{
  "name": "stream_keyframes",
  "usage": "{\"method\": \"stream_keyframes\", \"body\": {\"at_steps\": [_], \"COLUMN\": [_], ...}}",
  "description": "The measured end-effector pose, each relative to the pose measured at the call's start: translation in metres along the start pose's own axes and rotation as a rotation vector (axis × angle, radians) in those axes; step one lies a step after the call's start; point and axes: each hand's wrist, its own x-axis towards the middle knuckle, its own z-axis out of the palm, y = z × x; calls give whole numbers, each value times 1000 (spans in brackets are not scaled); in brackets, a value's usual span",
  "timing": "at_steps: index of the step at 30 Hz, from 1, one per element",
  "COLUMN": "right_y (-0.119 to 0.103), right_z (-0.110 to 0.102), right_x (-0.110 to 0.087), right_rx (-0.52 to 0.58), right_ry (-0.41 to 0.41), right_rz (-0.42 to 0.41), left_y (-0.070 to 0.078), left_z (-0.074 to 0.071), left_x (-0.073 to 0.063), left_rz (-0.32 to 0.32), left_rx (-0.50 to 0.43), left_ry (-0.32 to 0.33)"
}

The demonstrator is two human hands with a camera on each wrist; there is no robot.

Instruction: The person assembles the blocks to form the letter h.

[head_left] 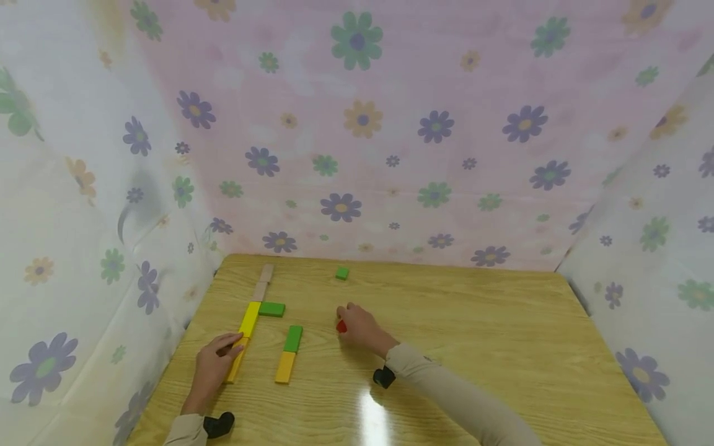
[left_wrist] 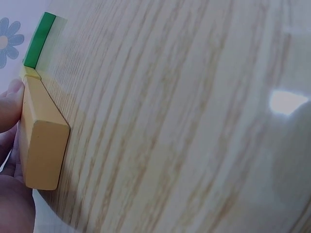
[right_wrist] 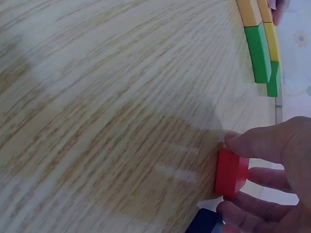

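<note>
My left hand (head_left: pixel 212 362) rests its fingertips at the joint of a yellow block (head_left: pixel 250 317) and an orange block (head_left: pixel 235 367). In the left wrist view, the thumb lies along the near side of the orange block (left_wrist: pixel 46 141). My right hand (head_left: pixel 361 327) pinches a red block (head_left: pixel 342 326) between thumb and fingers, close over the wooden table. The red block (right_wrist: pixel 231 172) shows more fully in the right wrist view. A dark blue block-like thing (right_wrist: pixel 205 222) is beside its fingers, partly cut off by the frame.
Two plain wooden blocks (head_left: pixel 261 291) continue the row beyond the yellow block. A green block (head_left: pixel 272 309) lies crosswise beside it. Another green block (head_left: pixel 293 339) and an orange block (head_left: pixel 285 367) lie end to end. A small green block (head_left: pixel 342 273) is near the table's back edge.
</note>
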Motion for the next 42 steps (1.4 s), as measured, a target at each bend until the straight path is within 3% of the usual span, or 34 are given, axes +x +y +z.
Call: {"method": "stream_keyframes", "body": {"at_steps": [4,12,21,25,34,42], "right_y": [0,3,-5,-11,-22,-29], "right_z": [2,-4,-13,-15,-15,-13], "right_x": [0,4,13,21,35,45], "right_rx": [0,193,322,326,316,356], "right_ry": [33,86,87,86,92,85], "right_rz": [12,-2,-50,-52,-83,-91], "left_y": [1,5,4,1,0,-2], "left_z": [-1,-1,-2,-1,-1,0], "left_x": [2,3,0,-1,-4,-1], "left_rz": [-17,-55,16,43,13,47], "left_rx": [7,7,3,0,-27,-22], "left_ry": [-4,-20,-9,7,-7,16]}}
